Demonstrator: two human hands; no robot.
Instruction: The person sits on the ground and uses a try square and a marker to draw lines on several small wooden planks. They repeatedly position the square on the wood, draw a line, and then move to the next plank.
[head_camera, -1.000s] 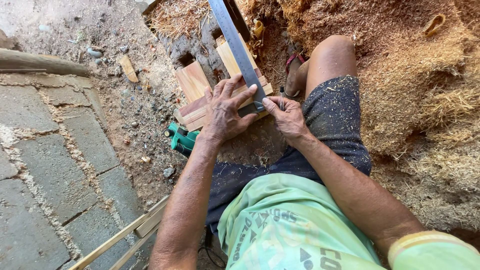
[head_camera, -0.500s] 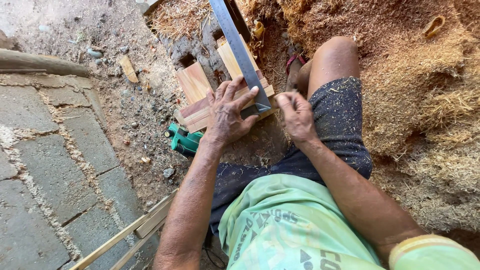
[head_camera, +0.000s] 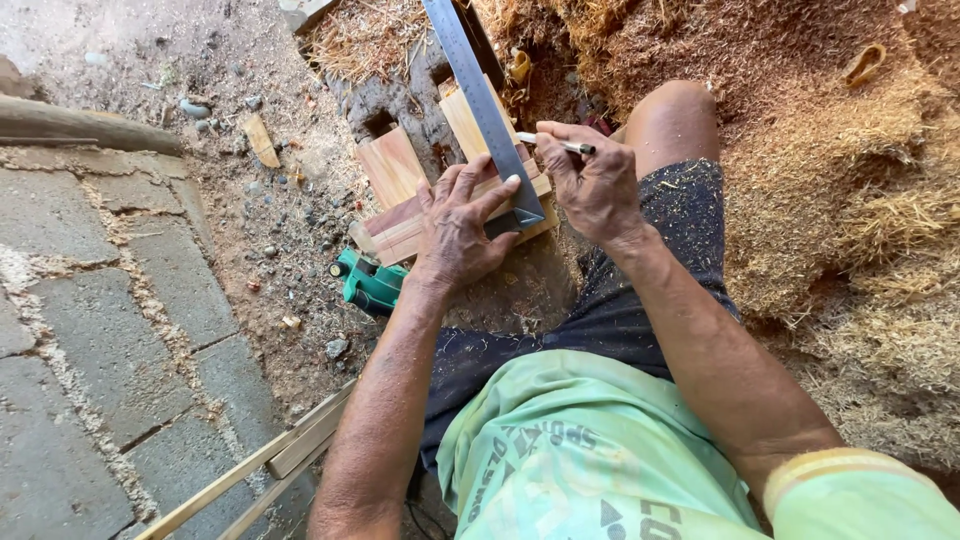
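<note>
Two hands at work: left hand (head_camera: 455, 225) flat, fingers spread, pressing ruler (head_camera: 483, 100) on boards (head_camera: 400, 225). Right hand (head_camera: 590, 180) pinching pencil (head_camera: 555, 144), probably tip just right of ruler's long edge.

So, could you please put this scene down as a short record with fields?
Setting: dirt ground strewn with sawdust, stone paving to one side
Left hand: pressed flat on a metal square lying across wooden boards
Right hand: holds a pencil beside the square's blade
Nearby: green power tool just beside the boards, wooden strips near the paving
</note>
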